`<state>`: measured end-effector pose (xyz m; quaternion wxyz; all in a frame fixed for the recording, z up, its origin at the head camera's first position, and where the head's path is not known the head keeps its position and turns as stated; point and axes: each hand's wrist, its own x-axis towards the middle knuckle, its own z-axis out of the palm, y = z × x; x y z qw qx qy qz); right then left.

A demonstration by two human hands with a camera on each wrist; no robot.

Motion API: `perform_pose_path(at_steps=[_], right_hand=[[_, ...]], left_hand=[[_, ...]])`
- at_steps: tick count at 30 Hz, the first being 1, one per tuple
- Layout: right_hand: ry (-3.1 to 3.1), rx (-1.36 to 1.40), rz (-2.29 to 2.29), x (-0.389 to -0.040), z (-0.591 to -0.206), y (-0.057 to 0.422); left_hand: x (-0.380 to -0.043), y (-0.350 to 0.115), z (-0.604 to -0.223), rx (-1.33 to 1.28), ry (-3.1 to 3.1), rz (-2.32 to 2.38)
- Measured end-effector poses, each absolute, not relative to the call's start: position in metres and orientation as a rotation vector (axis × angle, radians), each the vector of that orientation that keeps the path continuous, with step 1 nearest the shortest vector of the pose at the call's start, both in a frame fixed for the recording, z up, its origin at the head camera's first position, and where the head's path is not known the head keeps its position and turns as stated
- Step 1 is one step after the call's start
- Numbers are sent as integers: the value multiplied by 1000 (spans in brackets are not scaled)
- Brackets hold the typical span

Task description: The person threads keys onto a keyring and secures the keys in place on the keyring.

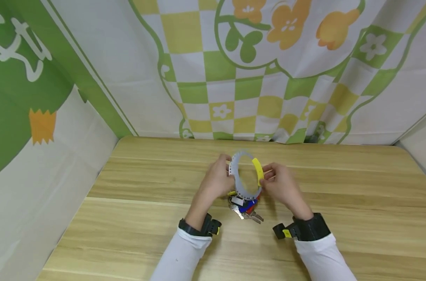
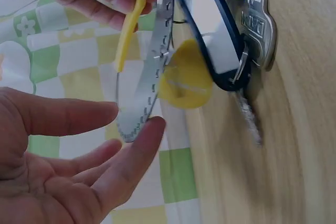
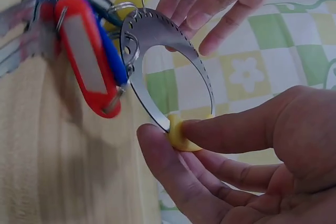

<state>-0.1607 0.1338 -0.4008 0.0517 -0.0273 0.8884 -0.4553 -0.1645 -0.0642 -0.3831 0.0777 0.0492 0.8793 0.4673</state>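
Note:
A large flat metal key ring (image 1: 235, 168), with small holes along its edge and a yellow grip (image 1: 258, 171), is held up above the table between both hands. My left hand (image 1: 216, 179) holds the ring's left side between thumb and fingers. On the right, my right hand (image 1: 282, 185) pinches the yellow grip. From the ring's lower part hang several keys (image 1: 236, 211) and coloured tags: a red tag (image 3: 86, 61), a blue tag (image 1: 248, 205), a dark navy tag (image 2: 212, 30) with a white label, and a yellow tag (image 2: 186, 80).
Beneath the hands lies a light wood-grain table (image 1: 135, 218). A green, yellow and white checked curtain (image 1: 220, 89) hangs along its far edge, and a white and green sheet (image 1: 76, 156) covers the left side. Each wrist wears a black camera band (image 1: 311, 227).

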Motion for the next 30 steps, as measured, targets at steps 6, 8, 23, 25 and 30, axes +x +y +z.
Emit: perform_pose_path(at_steps=[6,8,23,25,30], right_hand=[[2722,-50,-1280,-162,-408,132],[2726,-60,-1272,-163,-410,132],[2784,-64,-1092,-163,-413,131],[2791,-59,-1082,-163,-414,130],[2797,-44,-1093,-163,-415,129]], left_hand=[[-167,-63,-389,196,2592,1268],[-167,-63,-392,208,2580,1256],[-169,-64,-396,342,2595,1182],[-169,-64,-396,344,2597,1158],[-169,-65,-397,363,2599,1119]])
